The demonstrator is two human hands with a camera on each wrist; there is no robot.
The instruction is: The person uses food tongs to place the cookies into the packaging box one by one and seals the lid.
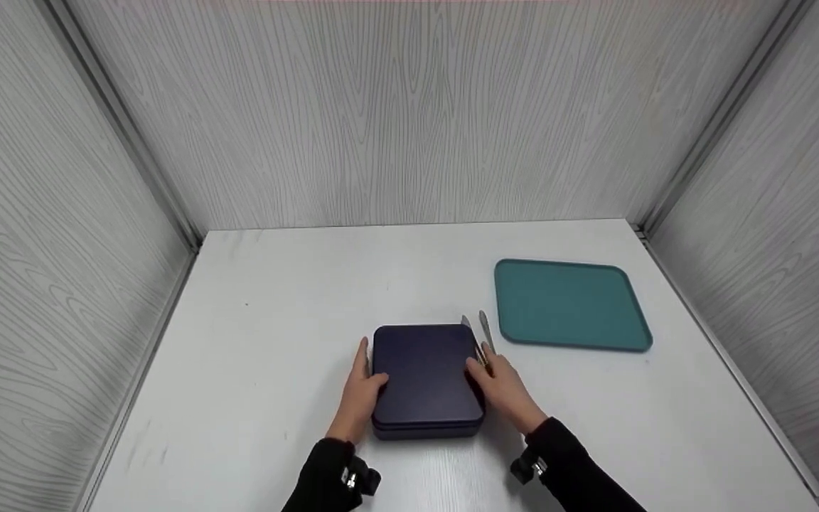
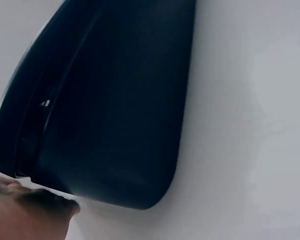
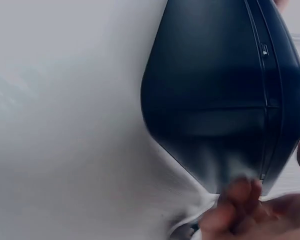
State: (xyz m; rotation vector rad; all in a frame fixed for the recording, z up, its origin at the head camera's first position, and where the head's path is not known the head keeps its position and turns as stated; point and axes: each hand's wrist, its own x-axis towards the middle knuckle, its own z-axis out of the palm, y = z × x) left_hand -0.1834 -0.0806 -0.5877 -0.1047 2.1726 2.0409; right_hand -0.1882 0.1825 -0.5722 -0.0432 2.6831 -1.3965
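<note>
A dark navy lidded tin box [image 1: 427,373] lies flat in front of me on the white table, its lid on. My left hand [image 1: 360,396] grips its left side, thumb over the lid's edge and fingers stretched along the wall. On the opposite side my right hand [image 1: 505,387] grips the box, thumb on the lid's edge and fingertips down against the side wall. Metal cutlery, a knife [image 1: 466,321] and a slim handle [image 1: 485,328], lies beside the box, partly hidden by the right hand. The box wall [image 2: 115,115] fills much of the left wrist view.
A green rectangular tray [image 1: 569,304] lies at the back right of the white table [image 1: 274,306]. Pale wood-grain panels [image 1: 352,114] enclose the table at the back and both sides.
</note>
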